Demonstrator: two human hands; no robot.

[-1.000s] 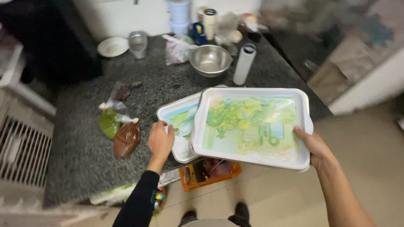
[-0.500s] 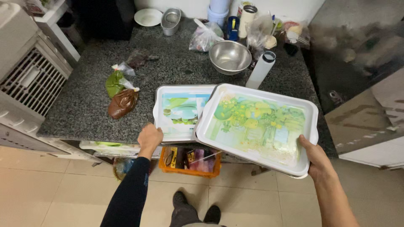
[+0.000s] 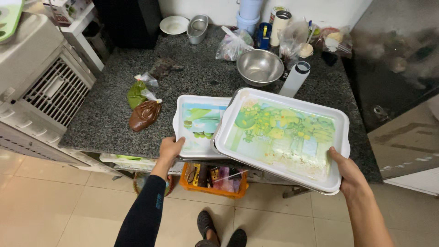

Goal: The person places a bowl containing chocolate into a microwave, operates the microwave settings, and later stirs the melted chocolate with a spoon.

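Two white trays with green printed pictures are at the front of a dark granite counter (image 3: 109, 119). My left hand (image 3: 170, 148) grips the near edge of the smaller tray (image 3: 197, 123), which lies on the counter. My right hand (image 3: 346, 170) holds the near right corner of the larger tray (image 3: 283, 135), which is lifted and overlaps the smaller one's right side. A metal tray edge shows under the larger tray.
On the counter stand a steel bowl (image 3: 259, 67), a white bottle (image 3: 295, 78), green (image 3: 136, 93) and brown (image 3: 144, 115) filled bags, a plate (image 3: 174, 24), cups and plastic bags at the back. An orange basket (image 3: 215, 179) sits under the counter. A white vented appliance (image 3: 45, 91) stands left.
The view has shifted back and left, showing more floor and the white appliance. Both hands keep their hold on the trays, and the large tray has tilted slightly lower at its right.
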